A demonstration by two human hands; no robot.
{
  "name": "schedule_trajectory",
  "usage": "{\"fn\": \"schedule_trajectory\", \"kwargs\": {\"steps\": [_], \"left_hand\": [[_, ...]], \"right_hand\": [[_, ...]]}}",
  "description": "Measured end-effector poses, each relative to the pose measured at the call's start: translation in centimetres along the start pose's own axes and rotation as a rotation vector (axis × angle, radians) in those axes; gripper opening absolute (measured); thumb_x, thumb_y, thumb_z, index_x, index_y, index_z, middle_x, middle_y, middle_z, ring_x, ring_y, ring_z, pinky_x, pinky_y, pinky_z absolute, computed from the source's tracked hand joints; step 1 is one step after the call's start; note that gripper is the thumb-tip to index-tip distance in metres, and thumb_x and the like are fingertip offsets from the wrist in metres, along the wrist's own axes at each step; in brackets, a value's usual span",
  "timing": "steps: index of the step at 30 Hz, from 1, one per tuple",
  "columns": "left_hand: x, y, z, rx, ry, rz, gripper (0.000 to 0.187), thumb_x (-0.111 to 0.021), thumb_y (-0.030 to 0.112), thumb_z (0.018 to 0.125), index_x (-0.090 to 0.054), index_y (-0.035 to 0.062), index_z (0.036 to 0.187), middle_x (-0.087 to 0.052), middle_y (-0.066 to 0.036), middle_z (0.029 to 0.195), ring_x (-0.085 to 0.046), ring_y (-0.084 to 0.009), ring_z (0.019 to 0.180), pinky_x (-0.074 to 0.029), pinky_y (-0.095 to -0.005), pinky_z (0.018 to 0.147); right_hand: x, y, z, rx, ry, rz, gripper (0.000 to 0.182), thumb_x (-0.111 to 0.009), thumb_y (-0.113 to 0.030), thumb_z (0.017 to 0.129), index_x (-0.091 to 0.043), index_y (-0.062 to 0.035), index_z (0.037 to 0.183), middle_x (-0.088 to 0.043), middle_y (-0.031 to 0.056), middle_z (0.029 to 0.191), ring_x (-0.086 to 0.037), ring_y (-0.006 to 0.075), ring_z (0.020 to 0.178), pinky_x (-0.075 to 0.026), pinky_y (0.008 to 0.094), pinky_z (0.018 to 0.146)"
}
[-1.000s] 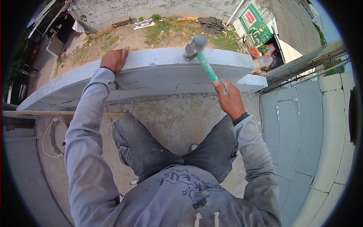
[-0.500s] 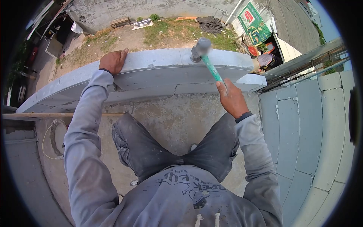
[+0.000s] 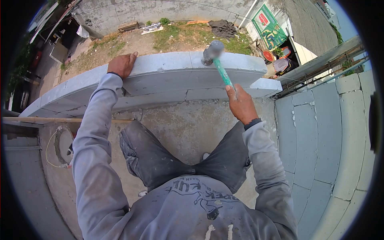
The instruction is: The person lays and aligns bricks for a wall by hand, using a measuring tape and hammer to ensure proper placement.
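My right hand (image 3: 243, 105) is wrapped round the handle of a mallet (image 3: 222, 72) with a green shaft and a grey head. The mallet's head appears at the top of a low wall of pale blocks (image 3: 164, 63), right of a joint between two blocks; whether it touches is unclear. On the same wall's top, further left, my left hand (image 3: 122, 65) rests with its fingers over the far edge. Its fingers lie side by side on the block, with the thumb side toward the right.
A wooden strip (image 3: 64, 119) lies across the left side near a round opening (image 3: 64, 146) with a thin cord. A block wall (image 3: 324, 132) stands at the right. Beyond the low wall are ground with grass, a dark cloth (image 3: 223, 29) and a green banner (image 3: 269, 28).
My right hand has shifted slightly left and down the mallet's handle. The left hand has moved slightly right, and the mallet's head is nearly where it was.
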State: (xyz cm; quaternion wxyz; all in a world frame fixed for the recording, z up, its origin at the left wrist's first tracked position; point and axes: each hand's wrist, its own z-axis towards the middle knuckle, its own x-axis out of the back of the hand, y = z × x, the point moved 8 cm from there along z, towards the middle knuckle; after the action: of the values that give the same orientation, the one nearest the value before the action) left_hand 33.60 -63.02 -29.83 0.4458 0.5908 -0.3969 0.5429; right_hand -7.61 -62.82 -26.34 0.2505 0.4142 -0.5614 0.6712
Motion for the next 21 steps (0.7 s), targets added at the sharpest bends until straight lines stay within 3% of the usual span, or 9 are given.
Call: {"fn": "schedule_trajectory", "kwargs": {"steps": [8,13,16,21], "left_hand": [[0.1,-0.1,-0.2,-0.001,0.015,-0.036,0.062,-0.021,0.050,0.095,-0.064,0.0055,0.098,-0.064,-0.022,0.095,-0.060,-0.0389,0.089,-0.046,-0.0459,0.081],[0.3,0.0,-0.4,0.012,0.029,-0.055,0.062,-0.023,0.050,0.095,-0.064,0.0035,0.095,-0.063,-0.024,0.092,-0.060,-0.0401,0.088,-0.046,-0.0466,0.080],[0.7,0.1,-0.6,0.008,0.019,-0.055,0.064,-0.022,0.051,0.094,-0.065,0.0037,0.096,-0.064,-0.024,0.093,-0.060,-0.0399,0.088,-0.046,-0.0462,0.080],[0.4,0.0,-0.5,0.000,0.010,-0.070,0.065,-0.022,0.052,0.094,-0.065,0.0038,0.098,-0.064,-0.024,0.094,-0.060,-0.0396,0.090,-0.046,-0.0455,0.081]], "right_hand": [[-0.9,-0.4,-0.3,0.021,-0.028,0.221,0.036,-0.048,-0.036,0.094,-0.051,-0.0014,0.087,-0.056,0.0234,0.069,-0.054,0.0449,0.067,-0.041,0.0467,0.058],[2.5,-7.8,0.3,0.164,-0.026,0.293,0.034,-0.047,-0.035,0.094,-0.050,-0.0022,0.087,-0.054,0.0215,0.064,-0.054,0.0418,0.063,-0.041,0.0434,0.055],[2.6,-10.5,0.8,0.252,0.000,0.238,0.034,-0.047,-0.036,0.094,-0.049,-0.0027,0.087,-0.055,0.0223,0.065,-0.054,0.0430,0.063,-0.041,0.0457,0.055],[-3.1,-9.0,1.2,0.279,-0.034,0.016,0.033,-0.047,-0.036,0.093,-0.049,-0.0036,0.086,-0.056,0.0230,0.064,-0.055,0.0458,0.064,-0.040,0.0514,0.055]]}}
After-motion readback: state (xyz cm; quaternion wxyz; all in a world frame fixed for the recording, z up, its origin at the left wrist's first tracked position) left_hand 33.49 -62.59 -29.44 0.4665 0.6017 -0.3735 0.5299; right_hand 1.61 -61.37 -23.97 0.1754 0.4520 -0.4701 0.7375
